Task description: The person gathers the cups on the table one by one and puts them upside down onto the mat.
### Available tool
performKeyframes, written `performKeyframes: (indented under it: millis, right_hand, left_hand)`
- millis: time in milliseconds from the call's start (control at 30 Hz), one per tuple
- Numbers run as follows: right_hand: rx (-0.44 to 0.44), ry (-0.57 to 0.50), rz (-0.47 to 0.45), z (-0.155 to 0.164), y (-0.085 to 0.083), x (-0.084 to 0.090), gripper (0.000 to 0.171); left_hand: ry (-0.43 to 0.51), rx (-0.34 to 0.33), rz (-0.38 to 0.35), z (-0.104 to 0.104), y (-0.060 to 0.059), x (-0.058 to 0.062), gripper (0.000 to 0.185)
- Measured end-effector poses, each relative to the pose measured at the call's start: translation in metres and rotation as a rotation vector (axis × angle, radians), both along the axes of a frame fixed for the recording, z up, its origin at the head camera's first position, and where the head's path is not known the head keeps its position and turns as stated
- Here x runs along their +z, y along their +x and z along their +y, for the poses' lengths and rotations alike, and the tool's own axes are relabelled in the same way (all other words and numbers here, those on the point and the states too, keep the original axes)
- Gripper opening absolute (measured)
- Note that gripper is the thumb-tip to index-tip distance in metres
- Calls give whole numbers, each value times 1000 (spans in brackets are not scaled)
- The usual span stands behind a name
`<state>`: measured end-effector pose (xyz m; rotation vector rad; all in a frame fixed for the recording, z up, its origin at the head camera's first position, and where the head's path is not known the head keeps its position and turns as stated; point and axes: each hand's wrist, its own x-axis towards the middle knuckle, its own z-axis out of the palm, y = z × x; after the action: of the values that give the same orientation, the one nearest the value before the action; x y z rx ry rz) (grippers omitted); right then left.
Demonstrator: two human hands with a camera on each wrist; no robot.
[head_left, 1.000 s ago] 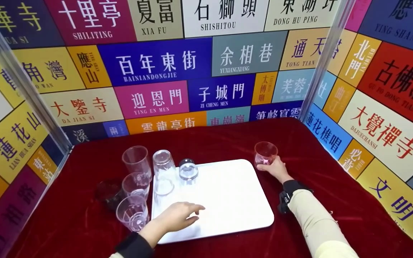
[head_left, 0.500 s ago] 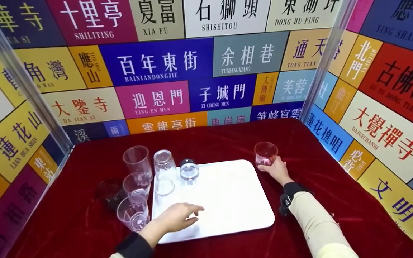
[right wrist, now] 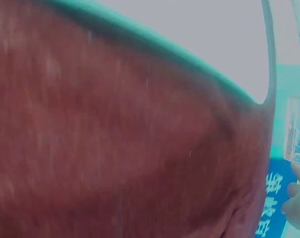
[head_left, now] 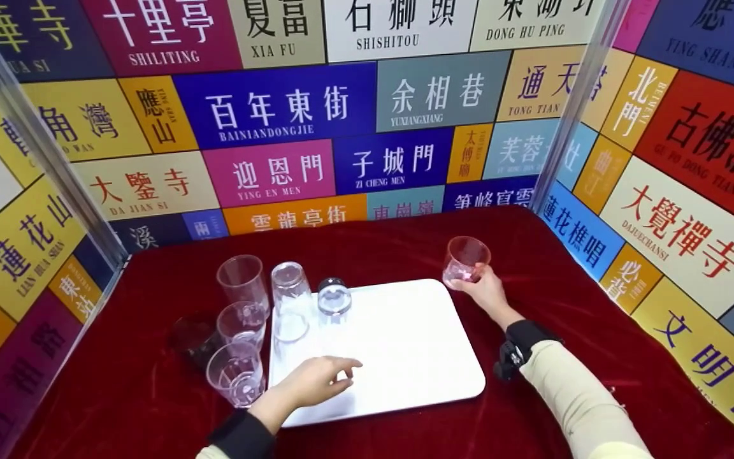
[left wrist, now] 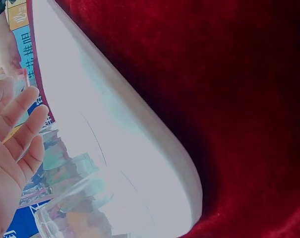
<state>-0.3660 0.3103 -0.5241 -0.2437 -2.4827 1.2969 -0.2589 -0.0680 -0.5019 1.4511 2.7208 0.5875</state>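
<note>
My right hand [head_left: 488,292] grips a short clear drinking glass [head_left: 466,260] low on its side, beyond the tray's back right corner. At the edge of the right wrist view, fingers [right wrist: 299,204] meet that glass [right wrist: 297,130]. Over the front left part of the white tray [head_left: 415,344] is my left hand [head_left: 317,382], fingers loosely bent and holding nothing; its palm [left wrist: 5,168] shows bare in the left wrist view. A tall glass [head_left: 290,296] stands upside down on the tray's back left, beside a shorter glass [head_left: 334,305].
Three clear glasses stand in a row left of the tray: a back one [head_left: 241,280], a middle one [head_left: 241,324] and a front one [head_left: 234,376]. A dark object [head_left: 194,341] lies beside them. Dark red cloth [head_left: 367,255] covers the table, with printed panels [head_left: 278,108] behind.
My right hand has moved the glass slightly up and left in the head view, towards the tray's back right corner. My left hand stays about where it was.
</note>
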Motion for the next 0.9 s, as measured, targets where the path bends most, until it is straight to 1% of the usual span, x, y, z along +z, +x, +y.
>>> performKeyframes:
  millis: [33,100,200,233,300,333,400,467,533,567,600,667,733,800,900]
  right_hand:
    - [1,-59,-3,-4,0,1,53]
    - [12,-205,-9,-14,6,9,42]
    - [61,-417,28,-27,12,13,28]
    - [90,-484,55,-32,15,14,26]
    - [224,-661,148,-32,9,-2,22]
    - [267,-724,169,-37,11,-2,19]
    - [331,-856,182,-48,19,-1,17]
    - [391,-985,159,-59,31,6,14]
    - [365,-1043,82,-77,52,26,4]
    - [377,-1091,54,-83,59,31,4]
    - [402,-1124,22,-88,65,36,12]
    - [457,-1186,-42,-99,78,43,28]
    - [527,-1227,-95,-107,87,49,38]
    - [615,-1254,-137,-115,94,53,37]
    - [730,-1305,-174,-125,102,58,29]
  left_hand:
    - [1,2,-4,1,0,1,28]
    - [8,10,-11,2,-1,1,29]
    - [31,27,-10,6,-4,3,29]
    - [46,38,-6,7,-4,4,30]
    - [83,68,-13,10,-5,5,32]
    - [105,83,-16,12,-6,7,33]
    - [145,117,-31,16,-6,10,37]
    - [188,155,-59,22,-7,14,42]
    - [230,183,-73,29,-8,19,47]
    - [255,197,-78,32,-8,21,49]
    - [284,211,-81,37,-9,23,51]
    - [347,236,-72,46,-11,28,56]
    - [415,255,-51,55,-13,33,61]
    - [479,267,-15,64,-16,38,66]
    - [558,263,54,74,-21,44,73]
